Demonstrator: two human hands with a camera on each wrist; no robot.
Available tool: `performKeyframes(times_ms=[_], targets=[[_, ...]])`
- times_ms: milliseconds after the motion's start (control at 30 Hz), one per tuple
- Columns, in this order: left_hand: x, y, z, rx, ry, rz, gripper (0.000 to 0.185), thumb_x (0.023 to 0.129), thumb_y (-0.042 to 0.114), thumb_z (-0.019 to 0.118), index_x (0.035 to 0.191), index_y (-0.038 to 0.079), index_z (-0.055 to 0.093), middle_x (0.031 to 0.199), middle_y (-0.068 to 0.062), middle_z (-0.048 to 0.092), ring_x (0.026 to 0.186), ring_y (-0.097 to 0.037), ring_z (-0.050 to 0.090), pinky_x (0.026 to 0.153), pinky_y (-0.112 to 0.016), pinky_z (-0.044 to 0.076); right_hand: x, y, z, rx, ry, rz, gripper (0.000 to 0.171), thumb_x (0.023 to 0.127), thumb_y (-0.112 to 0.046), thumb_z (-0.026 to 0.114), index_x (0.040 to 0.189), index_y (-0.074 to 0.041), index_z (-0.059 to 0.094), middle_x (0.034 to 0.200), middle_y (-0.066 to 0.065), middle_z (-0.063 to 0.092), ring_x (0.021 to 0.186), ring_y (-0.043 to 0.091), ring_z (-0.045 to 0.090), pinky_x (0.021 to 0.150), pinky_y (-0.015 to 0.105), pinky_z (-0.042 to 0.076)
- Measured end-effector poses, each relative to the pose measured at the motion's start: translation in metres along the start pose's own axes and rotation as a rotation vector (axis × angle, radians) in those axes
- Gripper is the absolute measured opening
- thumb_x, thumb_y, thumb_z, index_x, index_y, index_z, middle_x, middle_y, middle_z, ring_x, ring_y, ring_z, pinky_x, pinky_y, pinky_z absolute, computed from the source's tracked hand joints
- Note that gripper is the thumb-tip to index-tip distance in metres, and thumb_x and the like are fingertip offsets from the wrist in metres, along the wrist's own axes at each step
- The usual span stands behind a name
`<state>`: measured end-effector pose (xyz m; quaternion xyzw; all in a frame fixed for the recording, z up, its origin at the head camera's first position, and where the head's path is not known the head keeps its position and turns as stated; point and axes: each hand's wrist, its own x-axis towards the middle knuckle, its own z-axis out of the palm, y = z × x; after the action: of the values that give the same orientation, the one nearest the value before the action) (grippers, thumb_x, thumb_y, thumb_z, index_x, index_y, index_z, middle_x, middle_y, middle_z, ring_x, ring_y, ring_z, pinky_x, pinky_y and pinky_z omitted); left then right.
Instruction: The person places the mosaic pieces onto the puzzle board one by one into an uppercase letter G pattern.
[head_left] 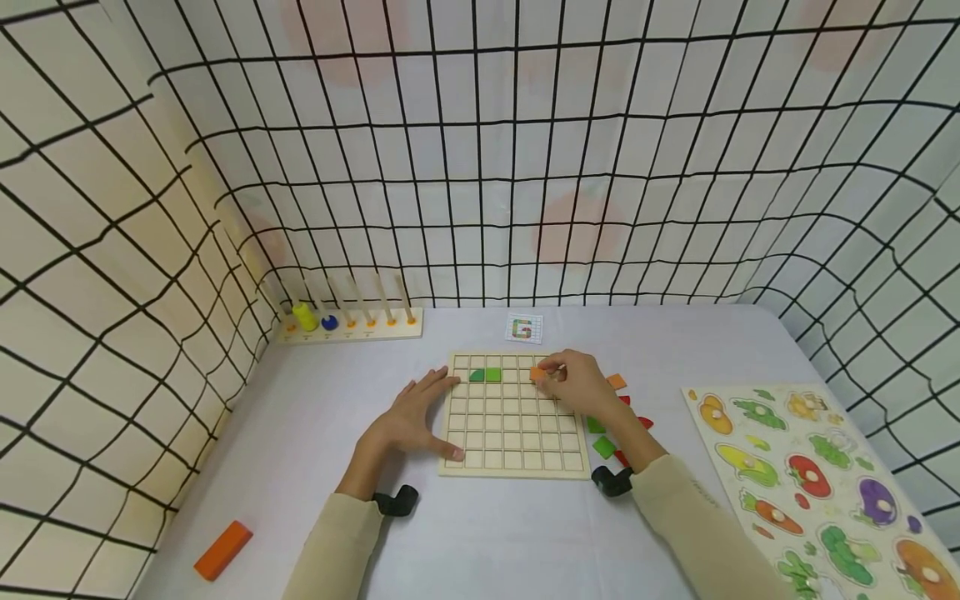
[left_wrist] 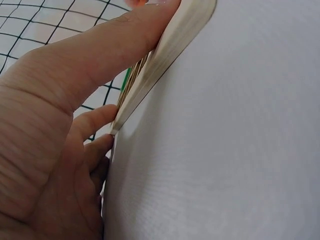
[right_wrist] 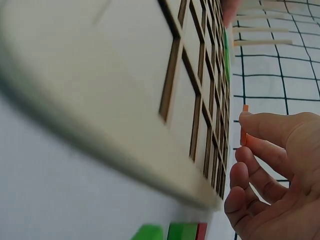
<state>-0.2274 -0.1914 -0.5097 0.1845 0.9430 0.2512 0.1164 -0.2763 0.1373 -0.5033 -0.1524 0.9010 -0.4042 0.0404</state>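
Nearest the camera, toward the bench's front left corner, an orange block (head_left: 222, 550) lies alone on the grey bench (head_left: 480, 542). Both cream sleeves (head_left: 337, 546) reach forward from the front edge, a black wrist strap showing at each cuff.

Further in, at mid-bench, a wooden grid board (head_left: 514, 417) lies flat. The left hand (head_left: 411, 421) rests against its left edge with straight, spread fingers: the thumb is laid along the board's near left corner and the fingertips touch the far left corner, so this grip is open and only steadies the board. In the left wrist view the thumb (left_wrist: 100, 55) is seen pressed along the thin wooden rim.

The right hand (head_left: 577, 382) hovers over the board's far right cells, and a small orange square tile (head_left: 537, 374) is pinched between thumb and fingertips; the right wrist view shows the tile (right_wrist: 244, 131) held on edge, above the board. This grip is closed on the tile. The piece is judged to be light, thin, stiff and smooth-faced, so it is best taken by its opposite edges with fingertips, as little face is offered. It is unlikely to break, but could slip or tip out of a loose pinch.

Two green tiles (head_left: 485, 375) already sit in the board's far row. Loose green, red and orange tiles (head_left: 604, 447) lie just right of the board. A vegetable peg puzzle (head_left: 810, 479) lies at the right edge. At the far edge a pattern card (head_left: 523, 328) lies behind the board, and a peg rack (head_left: 352, 323) stands at the far left corner.
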Motion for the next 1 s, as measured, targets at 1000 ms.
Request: performKeyframes(times_ms=[1000], targets=[[0.002,-0.005,0.004,0.015,-0.007,-0.012,0.127,0.058,0.066,0.091,0.162,0.025,0.033,0.174,-0.001,0.018,0.162,-0.024,0.011,0.132,-0.05,0.008,0.022,-0.022,0.027,-0.033,-0.082,0.043,0.03,0.095,-0.024,0.075,0.122,-0.013,0.075,0.084,-0.001,0.064,0.072,0.015,0.052,0.065,0.028,0.043]])
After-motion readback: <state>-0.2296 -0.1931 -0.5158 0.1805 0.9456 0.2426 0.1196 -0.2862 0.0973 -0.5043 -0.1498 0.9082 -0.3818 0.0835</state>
